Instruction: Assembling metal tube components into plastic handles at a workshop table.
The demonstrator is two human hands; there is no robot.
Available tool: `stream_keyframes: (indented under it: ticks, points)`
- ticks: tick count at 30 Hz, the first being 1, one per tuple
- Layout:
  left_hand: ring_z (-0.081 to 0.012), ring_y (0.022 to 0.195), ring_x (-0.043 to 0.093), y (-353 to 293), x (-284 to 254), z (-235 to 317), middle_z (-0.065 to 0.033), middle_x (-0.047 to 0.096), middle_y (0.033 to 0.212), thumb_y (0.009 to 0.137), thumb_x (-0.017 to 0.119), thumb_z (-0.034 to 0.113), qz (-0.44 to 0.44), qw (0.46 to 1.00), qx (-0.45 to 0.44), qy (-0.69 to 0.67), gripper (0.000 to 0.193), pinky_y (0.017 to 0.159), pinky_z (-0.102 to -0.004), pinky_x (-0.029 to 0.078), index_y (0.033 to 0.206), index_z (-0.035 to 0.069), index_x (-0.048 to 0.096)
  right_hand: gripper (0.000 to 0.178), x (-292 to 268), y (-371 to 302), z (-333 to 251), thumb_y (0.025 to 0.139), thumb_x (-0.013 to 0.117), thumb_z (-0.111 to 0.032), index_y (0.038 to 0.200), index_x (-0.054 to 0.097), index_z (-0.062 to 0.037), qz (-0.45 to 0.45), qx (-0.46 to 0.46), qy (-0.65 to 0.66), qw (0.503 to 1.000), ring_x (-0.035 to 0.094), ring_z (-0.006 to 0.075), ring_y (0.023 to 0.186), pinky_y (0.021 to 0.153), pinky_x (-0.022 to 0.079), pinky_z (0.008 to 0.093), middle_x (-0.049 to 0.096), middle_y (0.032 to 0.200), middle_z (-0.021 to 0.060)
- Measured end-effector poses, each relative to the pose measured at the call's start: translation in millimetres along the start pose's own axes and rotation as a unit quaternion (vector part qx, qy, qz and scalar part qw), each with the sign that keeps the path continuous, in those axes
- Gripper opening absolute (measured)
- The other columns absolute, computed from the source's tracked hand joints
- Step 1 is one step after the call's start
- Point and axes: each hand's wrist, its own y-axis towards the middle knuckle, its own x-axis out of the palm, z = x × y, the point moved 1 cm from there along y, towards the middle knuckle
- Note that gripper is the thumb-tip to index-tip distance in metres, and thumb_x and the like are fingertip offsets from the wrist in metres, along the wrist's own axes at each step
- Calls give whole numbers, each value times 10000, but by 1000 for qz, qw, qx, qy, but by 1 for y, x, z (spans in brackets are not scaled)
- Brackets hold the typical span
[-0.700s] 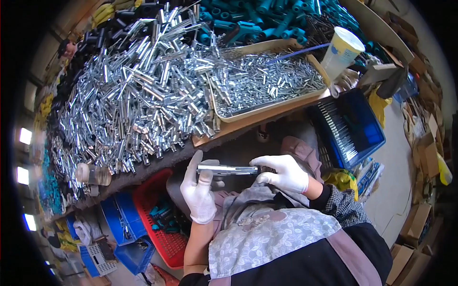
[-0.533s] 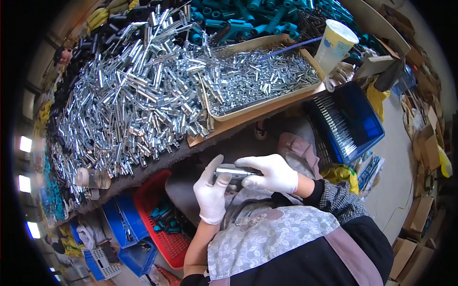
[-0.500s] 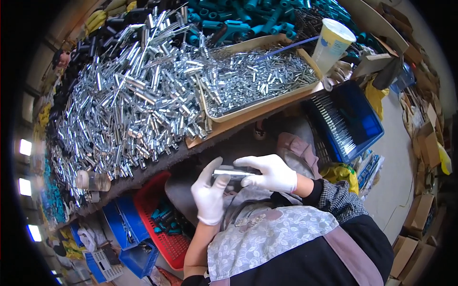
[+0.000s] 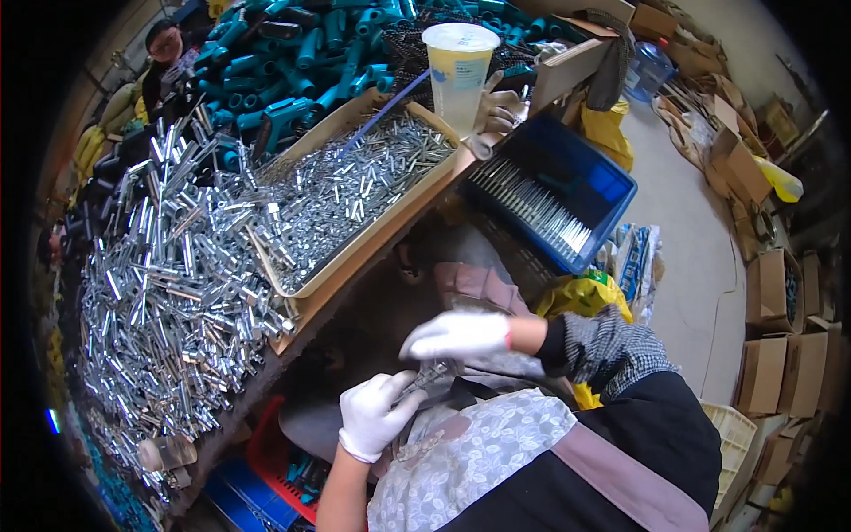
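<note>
My left hand [image 4: 377,415], in a white glove, is closed around a silver, tube-like metal part [image 4: 431,378] above my lap. The part is smeared, so its exact kind does not show. Just above it hovers my right hand [image 4: 456,337], also gloved in white. Its fingers point left and are blurred, and their undersides are hidden. I cannot tell whether they touch the part. A patterned grey apron [image 4: 479,452] covers my lap below the hands.
A big heap of silver metal parts [image 4: 168,293] covers the bench at left. Beside it are a tray [image 4: 372,239] of small pins, a plastic cup [image 4: 459,84] and teal handles [image 4: 310,53]. A blue crate [image 4: 612,217] holds rows of metal rods. Cardboard boxes [image 4: 764,372] line the right.
The view has swung to the right. Both hands held the metal part level between them before; now my right hand is above it, and the part tilts in my left hand.
</note>
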Motion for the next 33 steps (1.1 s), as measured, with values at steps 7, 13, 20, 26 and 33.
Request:
stream_keyframes:
  ticks: [7, 13, 20, 26, 33]
  points:
    - [-153, 858, 673, -29, 35, -12, -121, 735, 938, 846, 719, 88, 124, 869, -350, -326, 258, 804, -290, 529, 1049, -69, 700, 115, -219, -86, 101, 823, 633, -166, 833, 723, -95, 392, 91, -521, 752, 667, 377, 802, 724, 540, 457, 677, 816, 155]
    - [-158, 875, 673, -29, 36, -11, -125, 731, 981, 856, 713, 88, 136, 868, -351, -325, 299, 825, -291, 532, 1109, -71, 696, 202, -244, -109, 159, 726, 614, -4, 885, 720, -69, 300, 121, -587, 742, 639, 382, 944, 820, 534, 469, 681, 934, 162]
    - [-160, 895, 677, -27, 42, -13, -140, 735, 1012, 863, 700, 83, 161, 843, -371, -354, 347, 830, -286, 533, 1169, -79, 683, 165, -237, -106, 161, 731, 647, -48, 890, 690, -49, 285, 146, -598, 735, 652, 405, 909, 793, 545, 478, 675, 900, 181]
    - [-146, 892, 669, -30, 36, -11, -117, 733, 1006, 871, 703, 84, 159, 852, -371, -334, 327, 812, -279, 535, 1161, -66, 691, 113, -241, -102, 121, 751, 628, -102, 831, 695, -60, 307, 191, -616, 699, 683, 406, 778, 704, 560, 468, 682, 797, 202]
    - [-194, 929, 678, -24, 23, -9, -151, 714, 1042, 854, 726, 112, 167, 878, -336, -295, 361, 851, -308, 523, 1177, -39, 670, 196, -91, -41, -5, 887, 620, -40, 1076, 571, -19, 379, -48, 271, 883, 684, 199, 696, 594, 569, 320, 674, 893, 130]
